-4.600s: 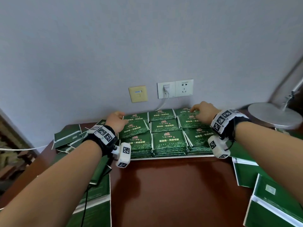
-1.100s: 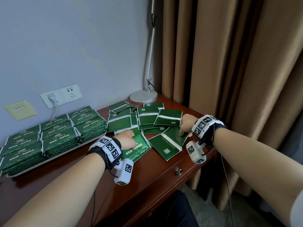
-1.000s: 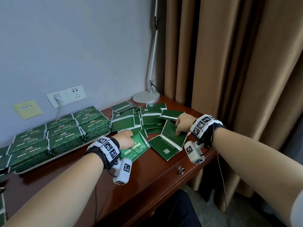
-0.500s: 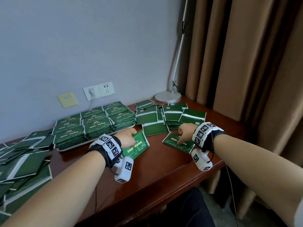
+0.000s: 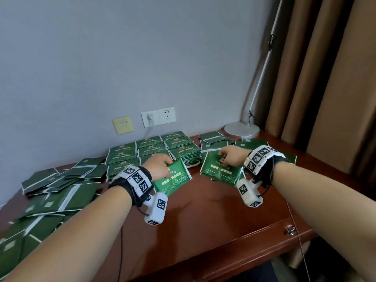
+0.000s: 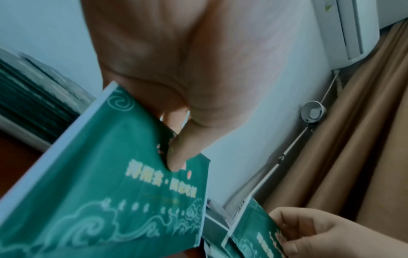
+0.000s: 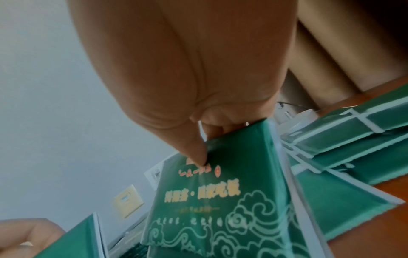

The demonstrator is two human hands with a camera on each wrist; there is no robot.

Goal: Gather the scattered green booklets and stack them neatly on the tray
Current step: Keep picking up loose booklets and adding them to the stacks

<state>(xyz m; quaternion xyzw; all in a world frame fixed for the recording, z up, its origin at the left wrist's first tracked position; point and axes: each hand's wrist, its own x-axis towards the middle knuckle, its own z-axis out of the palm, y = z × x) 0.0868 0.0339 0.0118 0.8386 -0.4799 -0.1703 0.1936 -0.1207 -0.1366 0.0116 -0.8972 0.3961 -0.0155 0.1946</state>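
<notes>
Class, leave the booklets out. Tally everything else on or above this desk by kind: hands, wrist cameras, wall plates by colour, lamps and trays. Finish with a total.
Hands: 2
Wrist cameras: 2
White wall plates: 2
Yellow wall plates: 1
Lamps: 1
Trays: 1
Total: 9

Bare forearms, no sleeves — I've got a black wrist strap [image 5: 122, 181] on my left with white square-code tiles, same on my right wrist band [image 5: 262, 159]. A white tagged camera pod [image 5: 156, 209] hangs under each wrist — thin black cable [image 5: 120, 251] trails off the left.
</notes>
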